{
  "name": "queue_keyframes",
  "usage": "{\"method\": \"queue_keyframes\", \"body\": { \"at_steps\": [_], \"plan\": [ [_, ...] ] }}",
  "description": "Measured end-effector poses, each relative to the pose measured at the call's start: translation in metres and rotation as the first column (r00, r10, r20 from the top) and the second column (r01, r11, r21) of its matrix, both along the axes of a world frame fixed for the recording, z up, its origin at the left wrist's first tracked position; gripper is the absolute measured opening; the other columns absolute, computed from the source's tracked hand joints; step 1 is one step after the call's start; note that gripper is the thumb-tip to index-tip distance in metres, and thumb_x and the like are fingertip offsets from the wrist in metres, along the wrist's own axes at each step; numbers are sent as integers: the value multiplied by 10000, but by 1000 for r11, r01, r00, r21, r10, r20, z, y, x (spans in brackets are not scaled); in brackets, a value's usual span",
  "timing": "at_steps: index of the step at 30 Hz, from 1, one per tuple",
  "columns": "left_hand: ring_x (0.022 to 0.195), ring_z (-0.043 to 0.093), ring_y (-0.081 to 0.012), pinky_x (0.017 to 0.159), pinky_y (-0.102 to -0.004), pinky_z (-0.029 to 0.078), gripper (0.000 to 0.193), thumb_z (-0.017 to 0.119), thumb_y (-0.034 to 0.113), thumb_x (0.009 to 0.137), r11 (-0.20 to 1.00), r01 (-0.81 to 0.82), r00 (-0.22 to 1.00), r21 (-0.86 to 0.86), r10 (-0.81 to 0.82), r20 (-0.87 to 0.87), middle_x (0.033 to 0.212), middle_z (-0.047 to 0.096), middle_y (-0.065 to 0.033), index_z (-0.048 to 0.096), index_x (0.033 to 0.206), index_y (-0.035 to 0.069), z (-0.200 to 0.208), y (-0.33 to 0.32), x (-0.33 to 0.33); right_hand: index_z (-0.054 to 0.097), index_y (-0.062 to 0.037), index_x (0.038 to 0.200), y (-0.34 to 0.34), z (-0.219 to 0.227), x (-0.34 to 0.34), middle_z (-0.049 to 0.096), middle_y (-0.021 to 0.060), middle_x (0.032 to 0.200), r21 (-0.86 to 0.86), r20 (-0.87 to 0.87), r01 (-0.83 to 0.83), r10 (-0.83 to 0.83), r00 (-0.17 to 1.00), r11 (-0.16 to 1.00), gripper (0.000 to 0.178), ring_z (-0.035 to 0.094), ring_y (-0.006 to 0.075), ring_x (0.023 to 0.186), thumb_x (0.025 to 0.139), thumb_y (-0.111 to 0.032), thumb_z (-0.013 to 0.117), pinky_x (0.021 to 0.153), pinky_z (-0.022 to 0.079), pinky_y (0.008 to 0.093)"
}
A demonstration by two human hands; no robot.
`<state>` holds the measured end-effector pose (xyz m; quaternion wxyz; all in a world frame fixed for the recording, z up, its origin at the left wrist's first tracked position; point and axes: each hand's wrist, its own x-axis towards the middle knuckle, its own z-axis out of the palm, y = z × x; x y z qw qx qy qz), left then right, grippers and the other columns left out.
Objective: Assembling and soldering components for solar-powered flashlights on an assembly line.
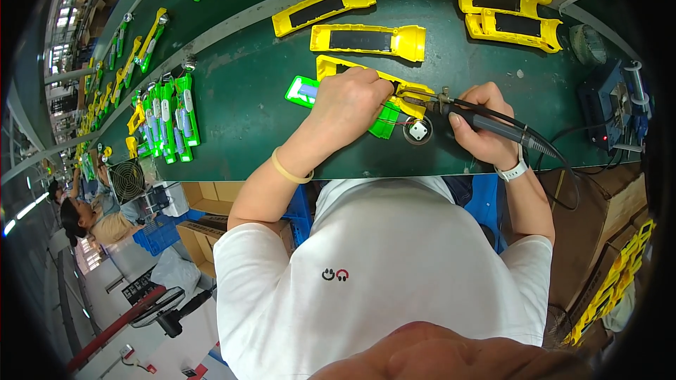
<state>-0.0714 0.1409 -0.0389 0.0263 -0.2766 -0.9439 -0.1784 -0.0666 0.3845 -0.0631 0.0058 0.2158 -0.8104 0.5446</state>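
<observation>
Bare skin of the worker's own head (451,355) curves along the bottom, ahead of a white T-shirt (394,260). Past that, at the green tabletop (253,134), the right hand (486,130) wraps round the grey handle of a soldering iron (496,127). The left hand (352,98) bends over a yellow casing half (325,69) and a green shell (384,125); its fingertips are curled from sight, so I can't tell what they pinch. Thin wires (400,124) run near a round lamp head (418,131) just beside the shell. Trouble looks likeliest at the iron's front end — if hot, a small slip could burn those close fingers or melt the yellow plastic. A black cable (572,176) loops beyond the right wrist; a snag there might jerk the iron — and a careless tug could tear the wires loose.
</observation>
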Motion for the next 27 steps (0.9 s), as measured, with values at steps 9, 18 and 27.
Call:
{"method": "queue_keyframes", "body": {
  "at_steps": [9, 18, 27],
  "plan": [
    [634, 571, -222, 505, -335, 453, 45, 654, 105, 676, 1000, 0, 1000, 21, 1, -6, 639, 545, -46, 623, 708, 100, 0, 1, -1, 454, -46, 813, -5, 23, -3, 568, 72, 713, 100, 76, -77, 69, 995, 992, 249, 527, 138, 604, 750, -145, 674, 556, 438, 272],
    [642, 591, -224, 501, -352, 462, 44, 628, 101, 659, 1000, -7, 999, 23, 8, -37, 610, 534, -55, 599, 627, 94, -2, 0, -1, 490, -23, 841, -5, 31, 12, 542, 77, 662, 89, -22, 64, -62, 998, 994, 244, 534, 145, 551, 761, -148, 684, 501, 432, 282],
    [701, 593, -235, 549, -364, 464, 33, 639, 121, 702, 1000, 7, 1000, -12, -7, 2, 685, 575, -51, 626, 729, 107, -8, -4, -1, 332, -30, 1029, -26, 8, 19, 570, 207, 979, -638, 280, 197, -14, 960, 744, 192, 638, 316, 892, 909, -50, 481, 737, 542, 348]
  ]
}}
